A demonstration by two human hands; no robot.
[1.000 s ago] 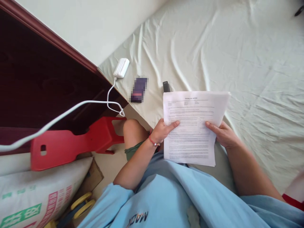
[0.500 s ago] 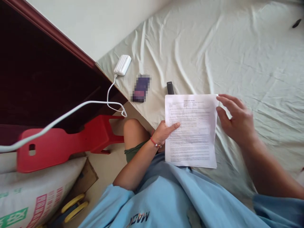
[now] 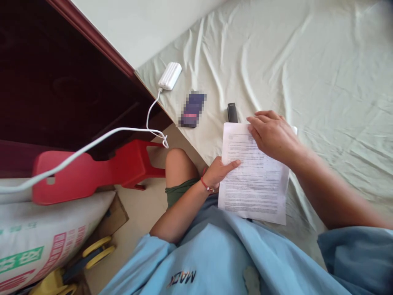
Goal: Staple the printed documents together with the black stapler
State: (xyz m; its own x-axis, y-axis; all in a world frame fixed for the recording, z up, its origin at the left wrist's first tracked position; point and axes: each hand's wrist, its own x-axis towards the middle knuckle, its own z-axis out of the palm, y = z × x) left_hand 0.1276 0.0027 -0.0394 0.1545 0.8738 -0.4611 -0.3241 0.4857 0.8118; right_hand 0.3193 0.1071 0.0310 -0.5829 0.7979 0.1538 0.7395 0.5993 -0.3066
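A thin stack of printed paper sheets (image 3: 253, 192) lies over my lap and the bed's edge. My left hand (image 3: 219, 172) grips its left edge, thumb flat on the top sheet and fingers hidden underneath. Across the upper part of the stack reaches my right hand (image 3: 273, 133), palm down with the fingers stretched out toward the left. It covers the top right of the page; whether it presses on the paper I cannot tell. Just beyond the top edge is a black stapler (image 3: 232, 111), its near end hidden by the sheets.
A phone (image 3: 193, 110) with a blurred screen and a white power adapter (image 3: 170, 76) with a white cable (image 3: 116, 130) lie on the pale bedsheet (image 3: 331, 82). At left are a red plastic chair (image 3: 70, 170), a printed sack (image 3: 46, 241) and a yellow-and-black object (image 3: 96, 252).
My right hand has moved left from the stack's top right corner to over its top edge. My left hand keeps its grip. The view has shifted slightly.
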